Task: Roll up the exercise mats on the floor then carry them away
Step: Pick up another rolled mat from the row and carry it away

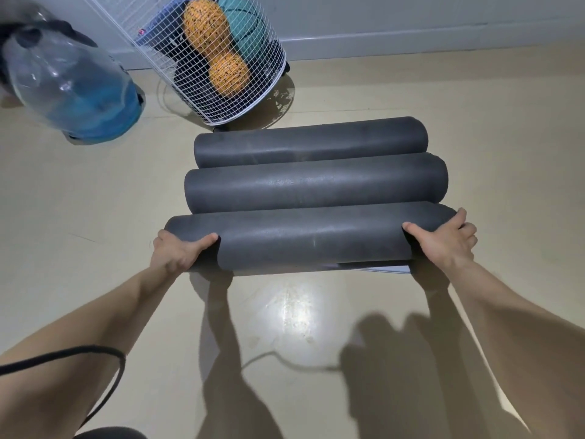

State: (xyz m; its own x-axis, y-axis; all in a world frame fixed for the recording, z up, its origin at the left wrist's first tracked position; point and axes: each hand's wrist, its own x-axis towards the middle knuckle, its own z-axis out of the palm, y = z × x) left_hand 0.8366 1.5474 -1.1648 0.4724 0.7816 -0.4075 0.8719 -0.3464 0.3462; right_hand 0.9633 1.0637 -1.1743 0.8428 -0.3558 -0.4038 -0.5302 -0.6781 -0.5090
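Head view: left hand (pixel 172 253) and right hand (pixel 443 240) grip the ends of the nearest dark grey rolled foam mat (pixel 310 242) on the beige floor (pixel 474 137). Fingers curl behind it, seemingly. Two more rolled grey mats (pixel 313 182) lie touching beyond.

Pale beige floor (pixel 474 137) all around, glossy, and there's a bright patch of light (pixel 294 312) bouncing off it right in the middle, with a grey wall (pixel 411 14) and its skirting (pixel 411 38) running along the far side. Over by that wall stands a white wire basket (pixel 253 113), an orange peanut ball (pixel 215 49) and a teal ball (pixel 243 23) packed inside, and left of it, a little apart, a clear jug (pixel 72 90) with blue at the bottom. Down in the near left corner, a black cable (pixel 104 391) loops through.
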